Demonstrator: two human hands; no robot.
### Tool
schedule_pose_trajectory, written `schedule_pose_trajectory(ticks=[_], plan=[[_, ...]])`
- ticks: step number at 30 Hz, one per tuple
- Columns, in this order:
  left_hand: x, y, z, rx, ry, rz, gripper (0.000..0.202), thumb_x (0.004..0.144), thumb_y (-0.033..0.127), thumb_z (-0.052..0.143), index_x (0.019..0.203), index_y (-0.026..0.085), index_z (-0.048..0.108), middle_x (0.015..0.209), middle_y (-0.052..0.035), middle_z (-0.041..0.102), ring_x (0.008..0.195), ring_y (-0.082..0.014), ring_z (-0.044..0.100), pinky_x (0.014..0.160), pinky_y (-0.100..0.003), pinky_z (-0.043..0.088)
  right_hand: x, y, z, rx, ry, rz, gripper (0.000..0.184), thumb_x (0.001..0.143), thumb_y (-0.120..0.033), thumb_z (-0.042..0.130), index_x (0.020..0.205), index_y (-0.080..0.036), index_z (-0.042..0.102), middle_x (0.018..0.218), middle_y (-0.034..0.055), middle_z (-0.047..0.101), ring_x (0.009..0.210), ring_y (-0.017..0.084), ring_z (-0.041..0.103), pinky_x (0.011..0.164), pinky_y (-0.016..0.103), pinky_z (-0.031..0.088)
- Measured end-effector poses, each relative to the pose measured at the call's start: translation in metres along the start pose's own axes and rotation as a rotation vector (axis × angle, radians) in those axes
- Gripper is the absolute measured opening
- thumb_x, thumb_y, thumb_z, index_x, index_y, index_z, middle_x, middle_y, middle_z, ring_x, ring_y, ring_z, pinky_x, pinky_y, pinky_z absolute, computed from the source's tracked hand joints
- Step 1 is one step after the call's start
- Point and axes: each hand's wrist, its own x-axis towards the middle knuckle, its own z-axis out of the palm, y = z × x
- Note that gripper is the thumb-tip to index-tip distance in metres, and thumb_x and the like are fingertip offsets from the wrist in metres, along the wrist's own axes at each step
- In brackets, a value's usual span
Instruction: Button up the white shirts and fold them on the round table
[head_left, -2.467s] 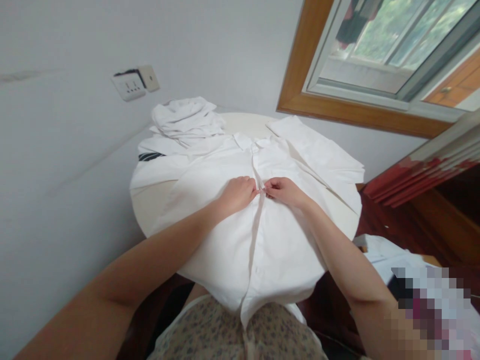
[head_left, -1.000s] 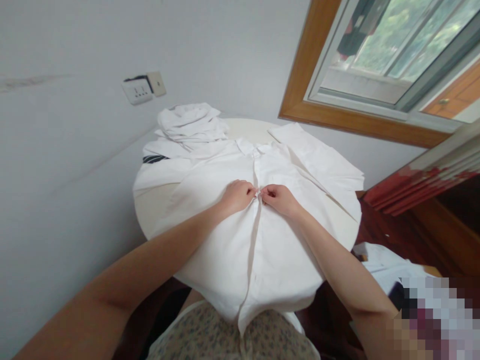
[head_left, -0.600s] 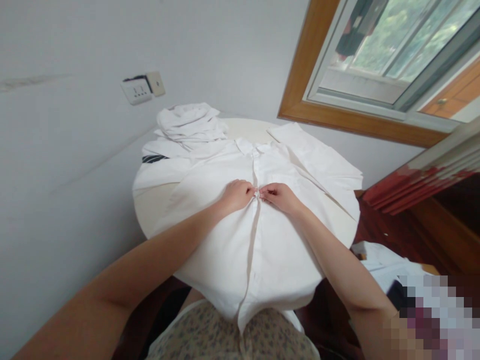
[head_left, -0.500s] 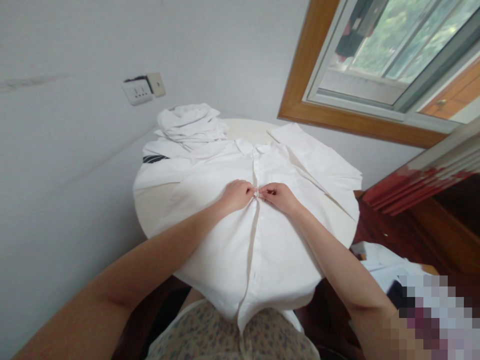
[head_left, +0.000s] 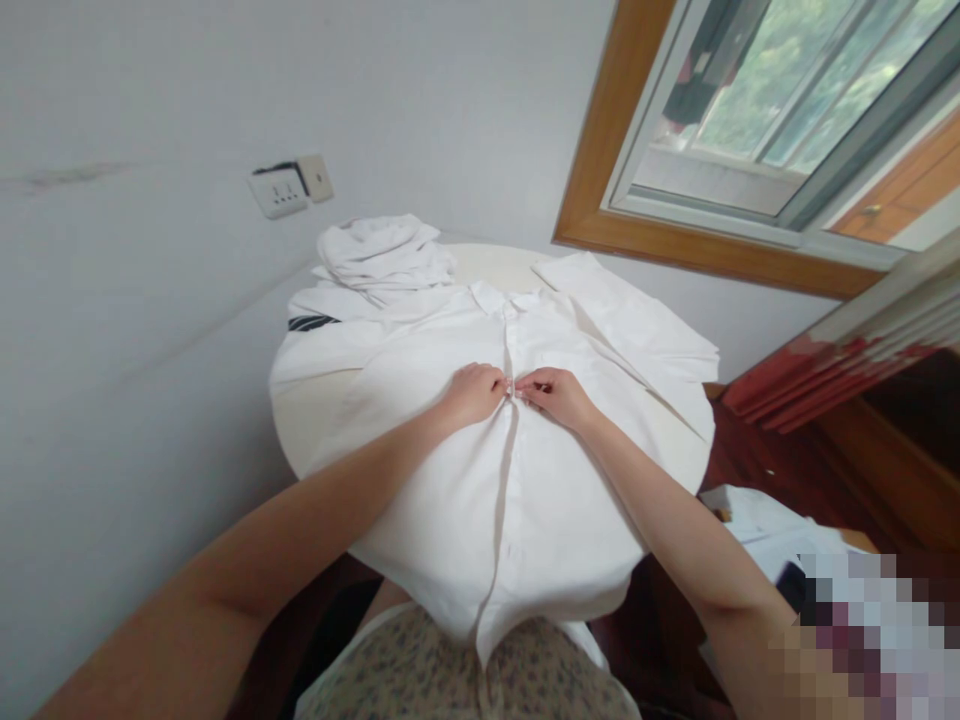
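Observation:
A white button-up shirt (head_left: pixel 450 480) lies face up over a small round table (head_left: pixel 300 415), collar toward the wall and hem hanging over the near edge. My left hand (head_left: pixel 472 393) pinches the left edge of the shirt's front placket at mid-chest. My right hand (head_left: pixel 553 392) pinches the right edge at the same spot, and the fingertips of both hands meet there. Both hands are closed on the fabric; whatever small part sits between the fingertips is too small to make out.
A pile of folded white garments (head_left: pixel 382 255) sits at the table's far left, with a dark striped piece (head_left: pixel 307 322) beside it. A wall socket (head_left: pixel 289 185) is above, a wood-framed window (head_left: pixel 750 130) to the right, and red-brown furniture (head_left: pixel 862 400) at the right.
Both hands stay pinched together on the placket, a little lower on the shirt than 2.5 s ago. The view has shifted slightly.

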Motion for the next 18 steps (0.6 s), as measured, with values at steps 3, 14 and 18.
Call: schedule_pose_trajectory(ticks=[3,14,18], plan=[[-0.0007,0.0011,0.0010,0.020,0.009,-0.008,0.035,0.094,0.031,0.037,0.094,0.019,0.071,0.102,-0.0072,0.070,0.100,-0.0217,0.061,0.091,-0.033,0.045,-0.0002,-0.0002,0.0006,-0.001,0.001,-0.008,0.022,0.078,-0.032,0.063,0.086,-0.016,0.076,0.070,0.0038,0.068,0.053,0.010,0.052,0.053,0.023,0.040],[0.0020,-0.0036,0.0034,0.016,-0.011,0.022,0.037,0.096,0.030,0.033,0.092,0.017,0.068,0.103,-0.0084,0.069,0.101,-0.0209,0.060,0.093,-0.034,0.043,0.0015,0.0004,0.0017,-0.182,0.060,-0.217,0.014,0.081,-0.027,0.066,0.085,-0.019,0.076,0.074,0.0040,0.067,0.063,0.012,0.052,0.064,0.025,0.042],[0.0004,-0.0031,0.0012,-0.018,0.005,0.037,0.037,0.095,0.032,0.035,0.090,0.018,0.068,0.099,-0.0076,0.069,0.099,-0.0208,0.061,0.091,-0.033,0.044,0.0007,-0.0025,0.0028,-0.192,0.069,-0.251,0.012,0.082,-0.025,0.066,0.084,-0.018,0.075,0.073,0.0040,0.066,0.065,0.013,0.052,0.066,0.026,0.042]])
